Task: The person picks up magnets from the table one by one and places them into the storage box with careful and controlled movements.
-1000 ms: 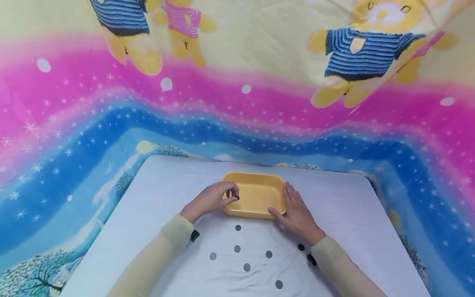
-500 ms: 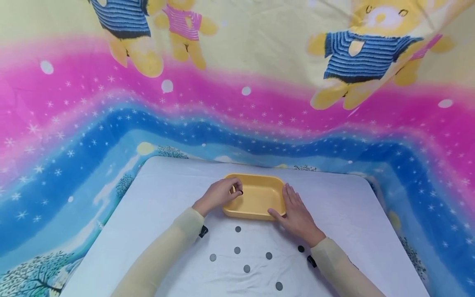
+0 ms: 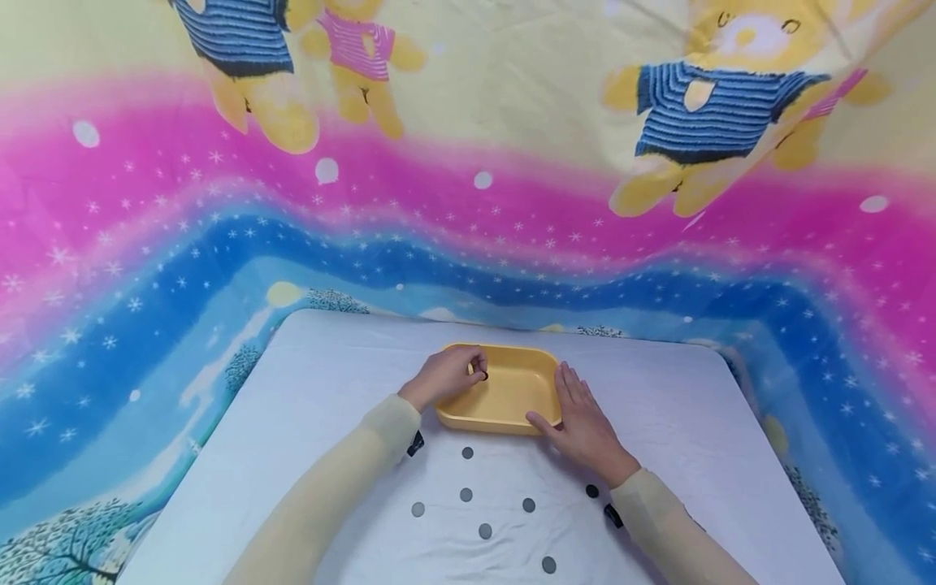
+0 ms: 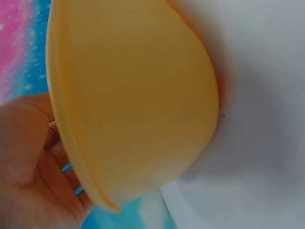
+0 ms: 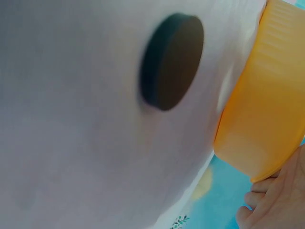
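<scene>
A yellow rectangular plastic basin [image 3: 486, 424] stands toward the far side of the white-covered table. Over its left part, my left hand [image 3: 448, 375] pinches a small dark disc [image 3: 484, 376] between thumb and fingers. In the left wrist view the basin's outer wall [image 4: 138, 105] hides the fingertips and the disc. My right hand [image 3: 591, 426] lies along the basin's right end, fingers straight, thumb at the front rim. A black disc [image 3: 592, 491] lies on the cloth near the right wrist, and shows large in the right wrist view.
Several grey discs, among them one grey disc [image 3: 486, 530] in the middle, lie scattered in front of the basin on the white cloth [image 3: 344, 374]. A printed bear-pattern curtain [image 3: 468, 227] surrounds the table's back and sides.
My left hand has moved to the right, farther over the basin, still pinching the dark disc. The right hand stays at the basin's right end, and the discs on the cloth lie as before.
</scene>
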Motion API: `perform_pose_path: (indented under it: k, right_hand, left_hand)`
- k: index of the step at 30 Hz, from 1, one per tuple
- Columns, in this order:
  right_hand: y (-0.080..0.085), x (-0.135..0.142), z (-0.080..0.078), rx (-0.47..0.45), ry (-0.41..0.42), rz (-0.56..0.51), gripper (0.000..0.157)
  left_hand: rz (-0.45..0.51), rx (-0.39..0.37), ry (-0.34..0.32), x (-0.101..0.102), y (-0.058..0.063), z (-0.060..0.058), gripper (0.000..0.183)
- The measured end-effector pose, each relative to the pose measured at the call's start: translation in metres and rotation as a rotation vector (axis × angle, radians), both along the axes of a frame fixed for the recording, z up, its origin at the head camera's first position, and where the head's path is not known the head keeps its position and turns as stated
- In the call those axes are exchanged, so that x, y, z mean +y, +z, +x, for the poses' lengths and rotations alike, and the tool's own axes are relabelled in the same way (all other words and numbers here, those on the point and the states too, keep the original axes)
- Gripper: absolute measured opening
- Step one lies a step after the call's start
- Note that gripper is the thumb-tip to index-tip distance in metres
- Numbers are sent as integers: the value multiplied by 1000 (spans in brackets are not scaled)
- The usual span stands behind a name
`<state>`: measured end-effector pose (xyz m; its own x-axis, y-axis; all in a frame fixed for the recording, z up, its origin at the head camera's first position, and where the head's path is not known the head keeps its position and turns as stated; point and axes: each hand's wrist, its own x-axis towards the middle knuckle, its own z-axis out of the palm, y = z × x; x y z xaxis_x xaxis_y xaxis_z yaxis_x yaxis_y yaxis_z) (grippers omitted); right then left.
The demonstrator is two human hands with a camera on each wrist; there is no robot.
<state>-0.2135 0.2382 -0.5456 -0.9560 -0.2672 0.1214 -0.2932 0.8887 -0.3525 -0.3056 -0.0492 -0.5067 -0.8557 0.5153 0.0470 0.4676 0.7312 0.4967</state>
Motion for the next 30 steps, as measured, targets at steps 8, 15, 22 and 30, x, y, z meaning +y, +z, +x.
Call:
perform_pose_path:
  k: [8, 15, 22, 30]
  right_hand:
    - [-2, 1, 0, 8, 7, -4, 112]
    - [0, 1, 0, 15, 8, -12, 110]
    - [1, 0, 1, 10, 7, -18, 111]
    - [-1, 2, 1, 19, 4, -18, 110]
  left_hand:
    - [-45, 18, 0, 14, -9, -7, 13]
    - [-49, -31, 19, 21, -11, -7, 12]
    - [-83, -61, 40, 25, -15, -11, 8]
    - [-140, -43, 62, 29, -16, -13, 11]
